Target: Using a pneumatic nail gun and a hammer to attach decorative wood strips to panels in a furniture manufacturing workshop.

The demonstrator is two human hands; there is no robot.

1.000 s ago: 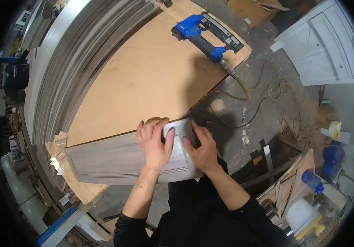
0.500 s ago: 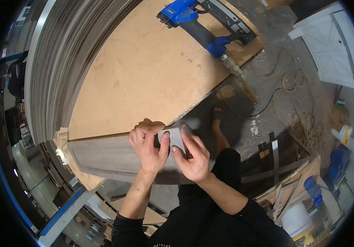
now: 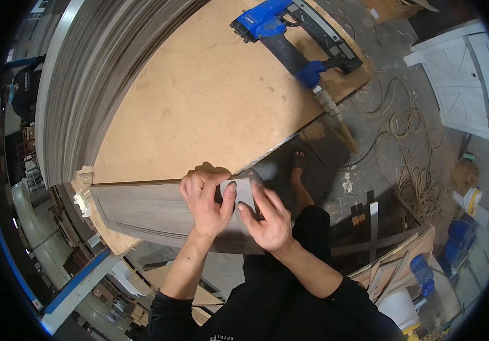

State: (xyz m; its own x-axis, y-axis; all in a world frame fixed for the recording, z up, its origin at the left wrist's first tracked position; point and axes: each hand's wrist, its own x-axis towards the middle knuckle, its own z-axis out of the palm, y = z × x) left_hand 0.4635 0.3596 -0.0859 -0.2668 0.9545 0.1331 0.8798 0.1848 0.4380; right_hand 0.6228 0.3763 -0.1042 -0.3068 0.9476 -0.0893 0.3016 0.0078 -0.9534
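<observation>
Left hand [image 3: 205, 203] and right hand [image 3: 268, 220] gripping grey panel [image 3: 145, 207]

Both curl around its right end, thumbs on top. The panel lies along the near edge of the bench [image 3: 185, 119]; a blue nail gun [image 3: 284, 48] rests beyond.

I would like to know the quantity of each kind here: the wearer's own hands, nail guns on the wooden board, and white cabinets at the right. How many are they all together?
Wearer's hands: 2 (left hand, right hand)
Nail gun: 1
White cabinet: 1
Total: 4
</observation>
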